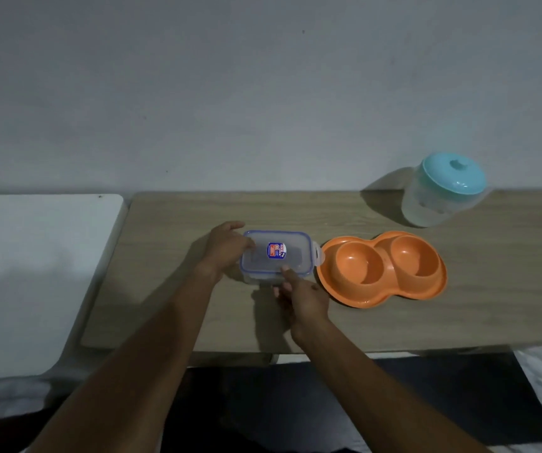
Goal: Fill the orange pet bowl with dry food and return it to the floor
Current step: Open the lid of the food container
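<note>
A clear rectangular food container with a blue-rimmed lid and a red-and-blue sticker stands on the wooden table. My left hand grips its left end, thumb resting on the lid. My right hand touches its near edge, one finger on the lid's front rim and the others at the front clip. The right-end clip sticks out unlatched. The orange double pet bowl lies on the table just right of the container, both cups empty.
A translucent jar with a teal lid stands at the table's back right against the wall. A white surface adjoins the table on the left. Dark floor and a pale patterned patch show below the table's front edge.
</note>
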### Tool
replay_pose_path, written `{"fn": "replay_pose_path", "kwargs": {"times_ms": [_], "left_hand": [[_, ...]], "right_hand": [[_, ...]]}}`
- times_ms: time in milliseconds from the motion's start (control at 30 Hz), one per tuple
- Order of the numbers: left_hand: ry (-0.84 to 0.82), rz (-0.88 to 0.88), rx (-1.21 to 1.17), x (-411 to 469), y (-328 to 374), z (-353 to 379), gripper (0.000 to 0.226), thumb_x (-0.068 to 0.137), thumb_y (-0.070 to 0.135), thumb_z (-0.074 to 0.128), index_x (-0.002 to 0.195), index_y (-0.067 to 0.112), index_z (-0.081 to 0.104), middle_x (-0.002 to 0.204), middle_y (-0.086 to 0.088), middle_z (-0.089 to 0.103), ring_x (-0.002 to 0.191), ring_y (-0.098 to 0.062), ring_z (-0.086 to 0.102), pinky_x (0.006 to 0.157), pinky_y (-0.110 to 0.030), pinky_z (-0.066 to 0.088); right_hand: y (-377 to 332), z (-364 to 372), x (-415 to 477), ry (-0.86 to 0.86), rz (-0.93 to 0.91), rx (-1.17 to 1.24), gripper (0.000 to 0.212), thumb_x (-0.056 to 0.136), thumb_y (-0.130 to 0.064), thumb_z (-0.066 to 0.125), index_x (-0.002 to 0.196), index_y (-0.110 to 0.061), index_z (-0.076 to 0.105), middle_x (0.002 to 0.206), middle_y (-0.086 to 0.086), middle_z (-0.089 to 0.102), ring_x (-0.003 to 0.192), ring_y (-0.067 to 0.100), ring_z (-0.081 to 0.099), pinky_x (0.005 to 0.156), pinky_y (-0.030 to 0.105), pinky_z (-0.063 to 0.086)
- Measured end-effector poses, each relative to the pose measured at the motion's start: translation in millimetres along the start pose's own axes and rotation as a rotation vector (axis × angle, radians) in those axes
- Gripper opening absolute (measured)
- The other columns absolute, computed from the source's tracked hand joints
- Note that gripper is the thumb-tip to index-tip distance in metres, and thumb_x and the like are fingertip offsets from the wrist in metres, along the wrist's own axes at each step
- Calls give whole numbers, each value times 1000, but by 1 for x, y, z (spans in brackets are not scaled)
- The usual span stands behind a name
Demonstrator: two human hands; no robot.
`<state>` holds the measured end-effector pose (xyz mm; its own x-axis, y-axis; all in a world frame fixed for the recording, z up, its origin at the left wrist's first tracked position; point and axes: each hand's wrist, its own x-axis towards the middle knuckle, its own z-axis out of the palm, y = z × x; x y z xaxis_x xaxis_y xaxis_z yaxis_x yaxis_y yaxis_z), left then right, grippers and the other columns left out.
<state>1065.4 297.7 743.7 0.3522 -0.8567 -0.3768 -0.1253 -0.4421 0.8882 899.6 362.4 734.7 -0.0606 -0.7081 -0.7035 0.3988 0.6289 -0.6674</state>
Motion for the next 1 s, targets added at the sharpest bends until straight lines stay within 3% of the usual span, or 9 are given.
{"fn": "replay_pose_path", "kwargs": {"times_ms": [133,233,333,467,533,633,733,900,1000], "left_hand": [[-221,119,262,21,21,8,29,89,28,69,102,2,73,108,-7,71,92,-15,61,73,-25,46],[-339,57,433,46,29,10,47,90,44,65,91,-3,71,97,-11,70,84,-21,60,68,-29,43],[-452,-92,357,65,38,7,42,87,42,69,102,3,73,101,-9,74,90,-22,69,79,-32,52],[-580,-378,178,78,47,10,28,93,35,62,93,8,71,76,-6,76,64,-17,71,71,-33,56],[-613,-453,142,83,46,10,28,94,35,61,96,9,71,80,-7,76,68,-19,72,72,-34,57],[-570,-491,106,89,46,10,32,85,33,72,106,8,71,96,-12,74,83,-26,70,81,-40,56],[-497,-468,39,82,51,10,38,80,27,78,111,5,71,100,-14,73,83,-28,69,81,-42,57],[-137,-81,-10,56,45,16,37,65,20,90,90,0,71,91,-13,72,78,-24,67,66,-38,58],[-100,86,-146,29,51,10,34,68,19,88,90,-3,73,94,-16,75,78,-22,68,81,-46,58]], "right_hand": [[-1,3,10,-55,36,70,35,86,-21,80,113,-1,69,70,5,72,62,14,69,68,28,58],[-2,8,15,-74,27,89,21,89,-19,77,101,-7,66,69,5,66,60,12,65,67,26,58],[-4,13,20,-37,-19,93,23,90,-19,77,101,-6,62,66,6,65,59,13,64,63,23,57],[-7,19,29,63,-129,5,26,87,-21,80,79,-7,60,64,7,63,55,14,61,60,26,55],[-6,23,32,123,-181,-10,29,86,-20,81,69,-10,60,59,6,65,54,16,62,65,32,56],[-5,25,32,124,-173,27,31,82,-21,85,69,-9,59,65,11,67,53,18,64,62,30,57],[-13,24,29,93,-139,47,33,81,-20,86,72,-8,56,73,17,67,54,19,65,55,25,56],[-25,27,22,87,-94,51,31,83,-14,84,76,-8,54,76,15,65,54,20,62,48,24,54],[-31,21,11,33,-132,-108,27,87,-22,80,84,-12,55,68,6,58,49,15,50,41,20,44]]}}
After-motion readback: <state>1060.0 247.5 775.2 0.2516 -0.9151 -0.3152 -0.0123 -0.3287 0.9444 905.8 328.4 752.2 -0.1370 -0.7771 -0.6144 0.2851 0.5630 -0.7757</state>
